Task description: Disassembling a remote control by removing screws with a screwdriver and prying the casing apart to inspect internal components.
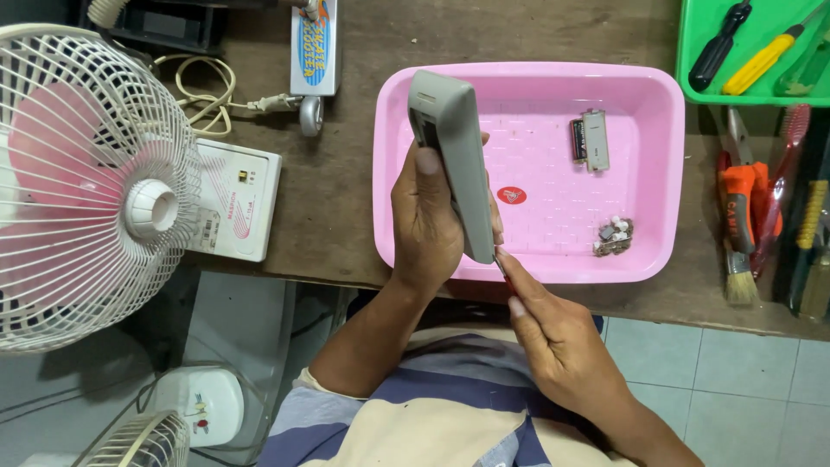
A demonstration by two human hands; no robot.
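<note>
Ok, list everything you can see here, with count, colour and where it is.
Remote-like device: one, grey, upright in left hand, over tray.
Tray: one, pink, on wooden bench.
Batteries: two, dark and silver, in tray.
Small parts: little pile, grey-brown, in tray.
Fan: one, white with pink blades, far left.
Box: one, white, beside fan.
Green tray: one, top right, holding screwdrivers.
Brush: one, right edge of bench.
Thin tool: one, reddish, tip at device's lower end.
Left hand: grips device.
Right hand: holds thin tool.
</note>
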